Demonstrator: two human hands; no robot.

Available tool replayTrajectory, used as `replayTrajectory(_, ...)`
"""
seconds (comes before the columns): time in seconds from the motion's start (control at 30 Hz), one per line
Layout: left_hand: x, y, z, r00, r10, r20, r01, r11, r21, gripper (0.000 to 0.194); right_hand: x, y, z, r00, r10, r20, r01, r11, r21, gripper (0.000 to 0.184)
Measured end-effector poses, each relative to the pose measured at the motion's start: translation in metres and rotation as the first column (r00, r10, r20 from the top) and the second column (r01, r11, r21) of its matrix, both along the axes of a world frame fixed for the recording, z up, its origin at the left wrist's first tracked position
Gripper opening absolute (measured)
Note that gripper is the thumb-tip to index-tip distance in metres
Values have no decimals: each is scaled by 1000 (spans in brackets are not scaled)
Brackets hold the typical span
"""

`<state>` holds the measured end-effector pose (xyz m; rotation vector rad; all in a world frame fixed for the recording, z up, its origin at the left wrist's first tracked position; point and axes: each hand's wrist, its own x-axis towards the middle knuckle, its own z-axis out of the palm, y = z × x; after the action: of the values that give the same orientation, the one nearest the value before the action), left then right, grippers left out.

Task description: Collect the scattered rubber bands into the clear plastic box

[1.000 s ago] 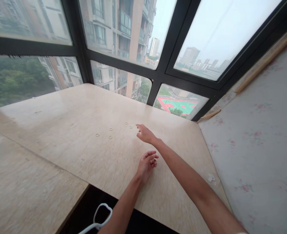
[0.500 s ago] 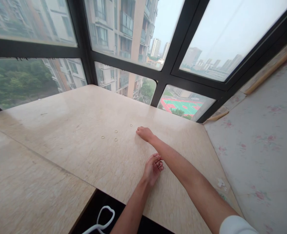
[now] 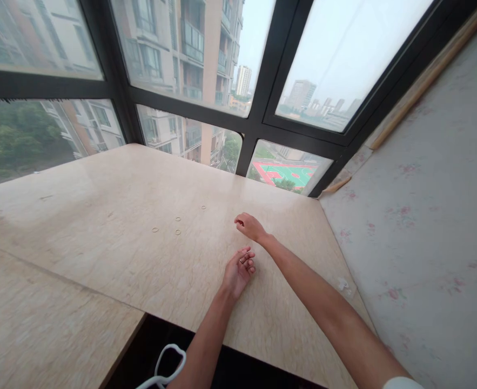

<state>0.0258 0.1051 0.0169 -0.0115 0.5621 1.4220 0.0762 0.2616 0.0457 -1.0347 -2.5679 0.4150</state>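
Note:
Several thin gold-coloured rings lie flat on the marble-patterned counter [image 3: 112,254]: a left ring [image 3: 155,229], a near ring [image 3: 177,232], one just behind it [image 3: 177,219] and a far ring [image 3: 203,207]. My right hand [image 3: 249,226] is over the counter to the right of them, fingers curled and thumb bent toward the forefinger; anything in them is too small to make out. Nearer to me, my left hand [image 3: 238,274] rests palm up with half-curled fingers. A thin, bright ring-like piece [image 3: 242,261] shows among those fingers.
Dark-framed windows [image 3: 256,108] border the counter's far side, and a flowered wall [image 3: 408,227] its right. A small white object [image 3: 343,285] lies by that wall. Below the counter's front edge is a dark gap with a white looped cord [image 3: 171,348].
My right hand has drawn away to the right from the rings, its fingers lifting off the counter. My left hand has turned its palm more upward. The view has swung slightly right.

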Motion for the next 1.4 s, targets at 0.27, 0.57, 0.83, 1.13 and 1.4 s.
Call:
replayTrajectory(0.27, -2, 0, 1, 1000, -5, -13, 5, 1000, 14, 17, 78, -39, 2, 825, -280, -491, 137, 942, -307, 28)
replayTrajectory(0.57, -4, 0, 1, 999, 7, -46, -6, 1000, 19, 16, 162, -128, 10, 565, -527, -635, 216, 837, -502, 32)
replayTrajectory(0.83, -4, -1, 5, 996, -15, -93, 16, 1000, 12, 15, 230, -202, 3, 296, -695, -655, 333, 718, -611, 36)
replayTrajectory(1.13, -3, -2, 6, 991, -14, -135, 16, 1000, 15, 15, 288, -227, 12, 471, -748, -468, 648, 653, -392, 35)
replayTrajectory(1.4, -2, -2, 7, 989, -9, -149, 11, 1000, 17, 14, 306, -228, 8, 486, -819, -307, 745, 571, -344, 43)
